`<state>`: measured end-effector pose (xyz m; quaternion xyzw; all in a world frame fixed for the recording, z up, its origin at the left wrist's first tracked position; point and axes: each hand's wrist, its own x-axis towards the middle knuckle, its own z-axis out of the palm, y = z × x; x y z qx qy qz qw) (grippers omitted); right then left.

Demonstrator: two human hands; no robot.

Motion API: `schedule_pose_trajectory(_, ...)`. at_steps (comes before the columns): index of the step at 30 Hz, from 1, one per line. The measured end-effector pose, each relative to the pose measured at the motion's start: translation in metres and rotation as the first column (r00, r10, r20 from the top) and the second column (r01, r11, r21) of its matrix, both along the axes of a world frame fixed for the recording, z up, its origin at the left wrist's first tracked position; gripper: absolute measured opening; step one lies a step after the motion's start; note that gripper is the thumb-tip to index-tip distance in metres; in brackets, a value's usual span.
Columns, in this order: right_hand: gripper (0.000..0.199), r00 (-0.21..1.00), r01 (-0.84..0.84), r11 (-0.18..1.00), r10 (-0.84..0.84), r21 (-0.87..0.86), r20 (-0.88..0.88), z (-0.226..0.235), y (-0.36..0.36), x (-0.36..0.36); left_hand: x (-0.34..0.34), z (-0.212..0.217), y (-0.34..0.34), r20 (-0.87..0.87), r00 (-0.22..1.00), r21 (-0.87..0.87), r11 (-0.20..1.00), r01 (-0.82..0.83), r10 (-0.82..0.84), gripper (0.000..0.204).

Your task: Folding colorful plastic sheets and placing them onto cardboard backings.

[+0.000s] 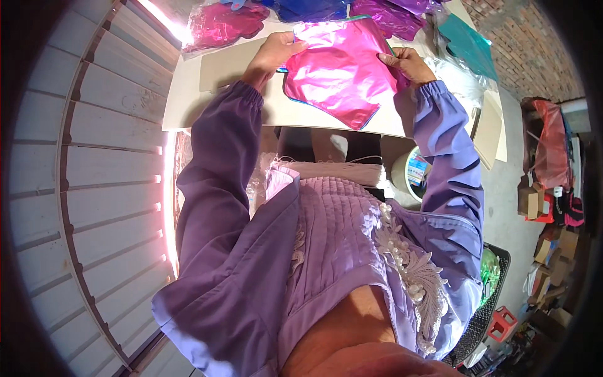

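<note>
A flat, shiny pink foil piece (339,72) with a blue-green edge spans the space between my hands over the table. It looks like an uninflated foil balloon, its lower corner pointing toward me at the table's near edge. At its upper left, my left hand (274,55) pinches the margin, thumb on top. My right hand (409,65) grips the right edge, also thumb on top, with the other fingers partly hidden. Light glares off the creased foil. Whether it is one layer or several, I cannot tell.
On the pale table (207,113) lie a pink foil pack (226,26), a blue one (311,9), a purple one (392,20) and a teal one (466,45). A white bucket (411,174) stands below. Boxes and a red stool (502,323) are at right.
</note>
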<state>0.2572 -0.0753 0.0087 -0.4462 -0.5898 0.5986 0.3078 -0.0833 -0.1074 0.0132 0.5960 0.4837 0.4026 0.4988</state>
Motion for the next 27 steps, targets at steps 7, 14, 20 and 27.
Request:
schedule_pose_trajectory(7,0.018,0.995,0.05,0.997,-0.045,0.052,-0.089,0.008,-0.015,-0.024,-0.021,-0.011,0.007,-0.07,0.995,-0.004,0.997,0.074,-0.074,0.035)
schedule_pose_trajectory(14,0.015,0.999,0.044,0.996,-0.044,0.08,-0.013,-0.025,0.004,-0.007,-0.024,0.016,-0.007,-0.173,0.965,0.017,0.979,0.204,-0.198,0.044)
schedule_pose_trajectory(20,0.014,0.994,0.038,0.999,-0.038,0.001,0.103,-0.011,0.0,-0.007,-0.027,0.039,-0.04,-0.877,0.464,0.1,0.898,0.429,-0.124,0.067)
schedule_pose_trajectory(27,0.014,0.999,0.021,0.997,-0.023,-0.076,-0.023,-0.014,-0.001,-0.004,-0.015,0.033,-0.048,-0.888,0.461,0.181,0.915,0.36,-0.005,0.065)
